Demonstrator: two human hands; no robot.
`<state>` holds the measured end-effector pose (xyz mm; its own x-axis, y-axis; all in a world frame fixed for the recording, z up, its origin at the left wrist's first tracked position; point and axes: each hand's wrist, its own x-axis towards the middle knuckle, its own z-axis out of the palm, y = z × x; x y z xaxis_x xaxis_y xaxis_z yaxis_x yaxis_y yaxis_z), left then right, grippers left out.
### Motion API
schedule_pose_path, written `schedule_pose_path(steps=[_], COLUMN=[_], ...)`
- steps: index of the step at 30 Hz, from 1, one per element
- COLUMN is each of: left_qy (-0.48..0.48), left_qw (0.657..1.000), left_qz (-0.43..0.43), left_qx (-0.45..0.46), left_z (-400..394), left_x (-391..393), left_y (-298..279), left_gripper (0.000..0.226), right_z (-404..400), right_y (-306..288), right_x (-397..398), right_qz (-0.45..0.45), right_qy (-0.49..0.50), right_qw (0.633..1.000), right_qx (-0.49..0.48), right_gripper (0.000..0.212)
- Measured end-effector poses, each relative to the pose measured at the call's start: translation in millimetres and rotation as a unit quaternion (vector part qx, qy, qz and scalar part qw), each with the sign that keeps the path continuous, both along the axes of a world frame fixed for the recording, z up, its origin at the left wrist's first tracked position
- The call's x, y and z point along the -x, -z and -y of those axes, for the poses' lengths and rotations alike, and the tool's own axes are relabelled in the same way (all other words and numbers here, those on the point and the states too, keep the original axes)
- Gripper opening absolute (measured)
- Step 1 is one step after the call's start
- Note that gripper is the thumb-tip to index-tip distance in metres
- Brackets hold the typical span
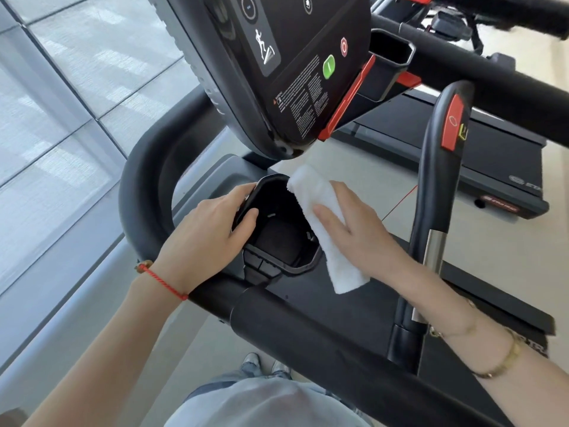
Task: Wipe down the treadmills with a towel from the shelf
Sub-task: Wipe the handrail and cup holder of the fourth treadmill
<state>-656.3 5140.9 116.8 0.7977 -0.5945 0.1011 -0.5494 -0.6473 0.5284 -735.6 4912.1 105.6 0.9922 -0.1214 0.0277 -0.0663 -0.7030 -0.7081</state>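
Mid-wipe on the treadmill (pixel 338 318), at the cup holder (pixel 278 229) below the console (pixel 295 72). My right hand (pixel 354 220) lies flat, fingers straight, pressing the white towel (pixel 320 229) on the holder's right rim. My left hand (pixel 209 232) grips the holder's left rim w/ curled fingers, steadying it. Next, prob: push towel down inside the holder, then on to the handrail (pixel 308 328).

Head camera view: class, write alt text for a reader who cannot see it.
A right hand presses a folded white towel against the rim of a black treadmill cup holder, while the left hand grips the holder's opposite edge, below the black console.
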Motion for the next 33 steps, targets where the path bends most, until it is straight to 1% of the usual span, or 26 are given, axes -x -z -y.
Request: schedule_pose_path(steps=[3, 5, 7, 9, 11, 13, 15, 17, 18, 20, 22, 25, 27, 30, 33], left_qy=[0.007, 0.013, 0.018, 0.013, 0.004, 0.001, -0.001, 0.002, 0.003, 0.004, 0.013, 0.046, 0.069, 0.093, 0.099], left_qw=[1.0, 1.0, 0.999, 0.999, 0.997, 0.996, 0.994, 0.993, 0.992, 0.992, 0.991, 0.993, 0.993, 0.991, 0.987], left_qz=[-0.008, -0.012, -0.019, -0.038, -0.054, -0.065, -0.079, -0.092, -0.095, -0.1, -0.107, -0.096, -0.09, -0.092, -0.114], left_qx=[0.016, 0.022, 0.025, 0.034, 0.048, 0.059, 0.072, 0.08, 0.081, 0.082, 0.076, 0.053, 0.038, 0.034, 0.052], left_z=[-2, -2, -2, -2, -2, -1, -1, -1, -1, -1, -2, -6, -9, -11, -13], left_x=[-1, -1, -1, -2, -3, -5, -7, -10, -12, -15, -19, -24, -25, -24, -24], left_y=[-1, -3, -4, -5, -3, -1, 1, 2, 2, 2, 2, 1, 0, 2, 4], left_gripper=[0.044, 0.043, 0.044, 0.045, 0.045, 0.043, 0.041, 0.038, 0.037, 0.037, 0.042, 0.044, 0.046, 0.049, 0.049], right_z=[-5, -2, 3, 5, 1, -11, -26, -46, -57, -76, -83, -79, -78, -90, -103], right_y=[3, 2, -2, -8, -13, -14, -15, -17, -18, -19, -20, -21, -23, -30, -31], right_x=[13, 21, 28, 34, 41, 48, 51, 45, 40, 31, 31, 46, 49, 32, 25], right_qz=[0.033, 0.06, 0.087, 0.099, 0.091, 0.084, 0.09, 0.106, 0.106, 0.08, 0.066, 0.068, 0.047, -0.004, -0.008], right_qy=[-0.005, -0.034, -0.08, -0.147, -0.216, -0.243, -0.226, -0.184, -0.161, -0.129, -0.107, -0.092, -0.092, -0.072, -0.047], right_qw=[0.999, 0.997, 0.993, 0.982, 0.967, 0.956, 0.948, 0.936, 0.934, 0.941, 0.946, 0.944, 0.943, 0.957, 0.968], right_qx=[-0.036, -0.03, 0.01, 0.061, 0.098, 0.14, 0.206, 0.282, 0.3, 0.302, 0.299, 0.308, 0.315, 0.28, 0.248], right_gripper=[0.04, 0.043, 0.045, 0.046, 0.048, 0.05, 0.051, 0.049, 0.049, 0.052, 0.054, 0.048, 0.048, 0.049, 0.042])
